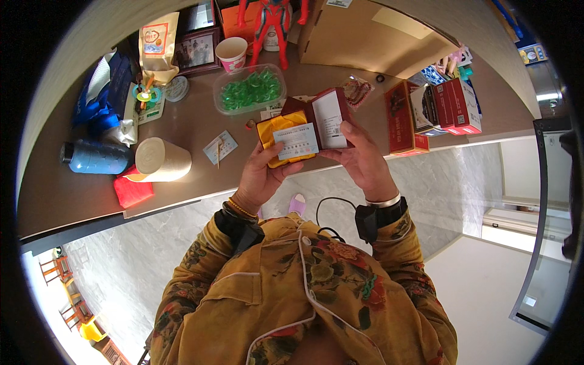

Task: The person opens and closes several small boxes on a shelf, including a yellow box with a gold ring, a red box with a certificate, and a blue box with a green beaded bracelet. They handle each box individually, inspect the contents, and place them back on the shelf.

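Observation:
Both hands hold a small dark red gift box [336,119], open like a book, over the front part of the brown counter. My left hand [264,171] grips its left half, which is lined with yellow satin [272,126]; the thumb rests on a pale printed card [299,140] lying on the satin. My right hand [365,159] holds the lid, with the thumb over its white inner face. Just behind the box stands a clear plastic tub of green wrapped pieces [251,89]. A bagged string of red beads [358,92] lies behind the lid.
On the counter [187,118] at left are a blue bottle [98,156], a cream cylindrical container [164,159], a red cloth or pouch [132,190] and another card [220,147]. A paper cup [231,54], red toy figure [269,32] and large cardboard box [365,39] stand behind. Red boxes [401,121] are at right.

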Demonstrator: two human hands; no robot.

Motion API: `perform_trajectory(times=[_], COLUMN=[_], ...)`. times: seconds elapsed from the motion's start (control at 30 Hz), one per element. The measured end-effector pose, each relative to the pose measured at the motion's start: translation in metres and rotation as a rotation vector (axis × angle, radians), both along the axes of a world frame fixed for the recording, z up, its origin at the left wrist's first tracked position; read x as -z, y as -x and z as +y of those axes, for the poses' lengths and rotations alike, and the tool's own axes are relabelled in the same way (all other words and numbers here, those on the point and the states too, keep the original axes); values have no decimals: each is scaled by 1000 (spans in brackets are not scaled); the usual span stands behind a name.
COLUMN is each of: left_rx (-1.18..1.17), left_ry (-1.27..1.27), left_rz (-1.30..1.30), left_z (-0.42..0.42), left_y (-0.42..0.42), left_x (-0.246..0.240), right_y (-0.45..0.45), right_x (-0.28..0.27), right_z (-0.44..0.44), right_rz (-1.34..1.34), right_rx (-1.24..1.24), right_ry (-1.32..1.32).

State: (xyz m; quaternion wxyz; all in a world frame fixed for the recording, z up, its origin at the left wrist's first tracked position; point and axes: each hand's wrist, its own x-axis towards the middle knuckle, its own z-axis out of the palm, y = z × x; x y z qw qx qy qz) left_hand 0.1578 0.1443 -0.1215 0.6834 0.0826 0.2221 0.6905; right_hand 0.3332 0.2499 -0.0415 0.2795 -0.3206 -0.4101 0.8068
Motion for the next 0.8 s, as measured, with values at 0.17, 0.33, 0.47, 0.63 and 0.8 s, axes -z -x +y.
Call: perform_trajectory(times=[0.17,0.33,0.47,0.63,0.8], left_rx=[-26,-15,-6,-7,-21], left_ry=[4,5,-22,-4,12], left_rz=[44,55,83,117,160], left_z=[0,-2,-2,-4,-5], left_y=[-2,-2,-3,-4,-4], left_x=[2,2,1,1,2], right_y=[-4,-9,-14,-13,-14], right_x=[5,11,15,15,4], right_z=[1,4,5,5,8], right_rz=[73,134,186,296,464], right_rx=[-12,10,10,53,60], right_ry=[27,143,136,120,205])
